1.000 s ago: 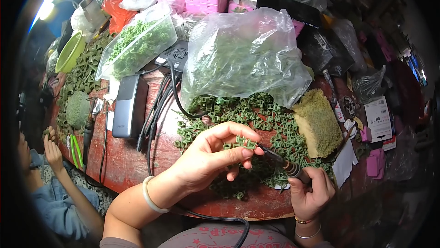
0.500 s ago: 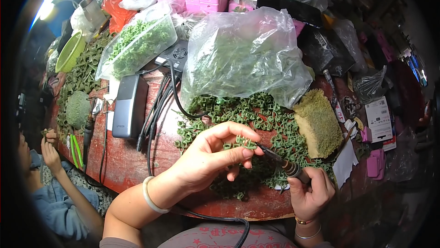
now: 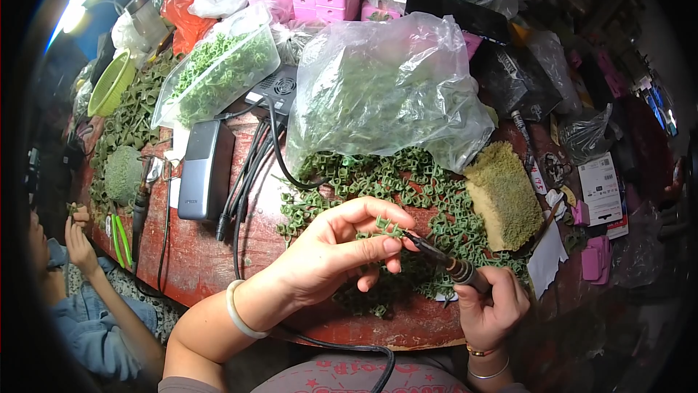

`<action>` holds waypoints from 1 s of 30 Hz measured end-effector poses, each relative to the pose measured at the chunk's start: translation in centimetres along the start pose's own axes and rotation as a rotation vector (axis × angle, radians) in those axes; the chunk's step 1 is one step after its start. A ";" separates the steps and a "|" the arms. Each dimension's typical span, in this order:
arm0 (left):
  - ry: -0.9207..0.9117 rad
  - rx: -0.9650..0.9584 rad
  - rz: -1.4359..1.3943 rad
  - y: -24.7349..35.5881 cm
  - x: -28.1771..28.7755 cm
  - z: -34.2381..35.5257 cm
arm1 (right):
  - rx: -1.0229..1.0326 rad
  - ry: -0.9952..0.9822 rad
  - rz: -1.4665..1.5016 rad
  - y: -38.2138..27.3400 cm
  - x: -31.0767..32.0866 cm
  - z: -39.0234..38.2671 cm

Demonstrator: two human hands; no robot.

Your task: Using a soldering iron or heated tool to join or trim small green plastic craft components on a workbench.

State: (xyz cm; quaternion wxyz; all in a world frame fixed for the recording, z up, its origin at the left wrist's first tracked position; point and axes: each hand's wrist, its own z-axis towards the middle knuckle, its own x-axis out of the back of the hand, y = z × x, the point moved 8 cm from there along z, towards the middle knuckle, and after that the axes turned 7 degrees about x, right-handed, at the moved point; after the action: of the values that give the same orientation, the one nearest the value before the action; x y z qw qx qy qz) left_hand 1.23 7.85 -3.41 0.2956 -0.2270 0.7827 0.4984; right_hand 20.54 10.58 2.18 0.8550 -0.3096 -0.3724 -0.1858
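Person's left hand [image 3: 338, 244] pinches small green piece [image 3: 383, 227] just off centre toward 5 o'clock, likely steadying it; right hand [image 3: 498, 307] grips pen-like tool [image 3: 440, 255] at its 4 o'clock, probably for tip control.

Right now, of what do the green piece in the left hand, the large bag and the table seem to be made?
Green piece: perhaps plastic or wax, fairly matte, with thin prongs. Large bag: thin glossy plastic film, wrinkled and see-through. Table: perhaps painted wood; its red surface looks scuffed.
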 end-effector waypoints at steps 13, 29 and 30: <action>-0.065 0.008 0.035 -0.1 -0.3 0.0 | 0.003 -0.024 -0.009 0.1 -0.2 0.0; 0.150 -0.527 0.806 2.3 -1.5 -1.3 | -0.350 0.100 -0.308 5.3 5.3 -1.1; 0.170 -0.494 0.780 2.4 -1.7 -1.3 | -0.355 0.166 -0.192 4.9 5.0 -1.3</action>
State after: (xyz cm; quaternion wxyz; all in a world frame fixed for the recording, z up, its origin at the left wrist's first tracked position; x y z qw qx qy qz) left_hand 0.55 7.75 -0.26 -0.0419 -0.0197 0.6889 0.7234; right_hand 27.20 12.91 3.37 0.7933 -0.4021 -0.2898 -0.3537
